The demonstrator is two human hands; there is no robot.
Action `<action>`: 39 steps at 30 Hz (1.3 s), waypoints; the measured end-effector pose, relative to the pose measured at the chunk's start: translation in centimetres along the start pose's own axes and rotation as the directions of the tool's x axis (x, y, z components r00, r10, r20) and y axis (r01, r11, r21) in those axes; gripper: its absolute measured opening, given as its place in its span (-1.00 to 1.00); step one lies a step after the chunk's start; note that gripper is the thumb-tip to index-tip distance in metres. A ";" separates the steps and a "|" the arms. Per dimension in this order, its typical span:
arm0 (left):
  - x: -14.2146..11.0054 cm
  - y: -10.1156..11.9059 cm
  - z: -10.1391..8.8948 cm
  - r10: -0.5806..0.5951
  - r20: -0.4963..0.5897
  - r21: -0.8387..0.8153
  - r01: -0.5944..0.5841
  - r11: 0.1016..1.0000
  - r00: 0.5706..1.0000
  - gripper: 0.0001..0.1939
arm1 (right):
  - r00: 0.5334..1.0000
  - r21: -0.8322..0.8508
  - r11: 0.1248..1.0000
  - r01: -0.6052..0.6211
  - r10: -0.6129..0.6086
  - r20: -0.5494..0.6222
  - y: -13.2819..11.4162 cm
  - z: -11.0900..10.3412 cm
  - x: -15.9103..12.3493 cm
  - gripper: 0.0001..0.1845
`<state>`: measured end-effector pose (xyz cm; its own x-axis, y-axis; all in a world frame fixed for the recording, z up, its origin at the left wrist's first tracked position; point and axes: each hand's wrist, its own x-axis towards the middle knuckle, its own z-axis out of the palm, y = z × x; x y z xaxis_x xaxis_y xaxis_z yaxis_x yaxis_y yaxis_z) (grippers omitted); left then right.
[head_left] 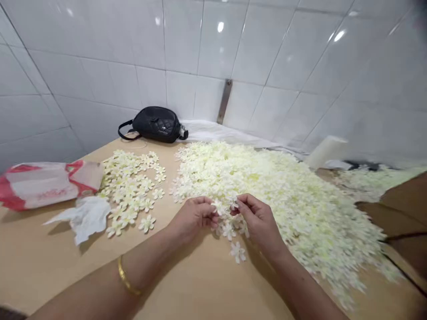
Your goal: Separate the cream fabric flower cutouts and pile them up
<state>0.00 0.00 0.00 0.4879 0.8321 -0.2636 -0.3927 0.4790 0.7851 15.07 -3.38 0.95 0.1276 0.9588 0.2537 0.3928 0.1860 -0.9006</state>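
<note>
Both my hands meet at the near edge of a large heap of pale yellow-white artificial flowers point(283, 191). My left hand point(196, 217), with a gold bangle on its wrist, pinches a small white artificial flower point(218, 207) between thumb and fingers. Close beside it, my right hand point(258, 222) has thumb and forefinger closed on another white flower point(233, 203). A single loose flower point(237, 252) lies on the table just below my hands. To the left is a smaller spread of flowers point(133, 182) with yellow centres.
A red and white plastic package point(50, 184) and a crumpled white tissue point(88, 218) lie on the wooden table point(160, 284) at left. Against the tiled wall sits a black handbag point(156, 124). A white roll point(326, 151) stands behind the heap; a brown object point(407, 213) is at right.
</note>
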 end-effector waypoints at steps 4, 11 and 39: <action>0.5 0.3 -0.2 0.033 -0.032 0.026 -0.032 0.999 0.999 -0.87 | 0.913 -0.514 0.846 0.142 -0.313 -0.263 -0.8 -4.3 2.5 -0.80; 0.5 0.1 -0.3 0.026 -0.003 0.053 -0.026 0.998 1.000 -0.87 | 0.850 -0.870 0.493 -0.001 -0.458 -0.260 1.8 -7.9 8.6 -0.79; 0.4 0.5 -0.4 0.066 -0.032 0.025 -0.065 0.998 0.997 -0.86 | 0.912 -0.902 0.360 0.240 -0.401 0.083 0.6 -0.6 9.2 -0.54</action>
<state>-0.29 0.69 0.07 0.4355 0.8705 -0.2291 -0.4045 0.4166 0.8142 16.97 5.41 2.96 -0.1168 0.8179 0.5634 0.9931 0.1037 0.0553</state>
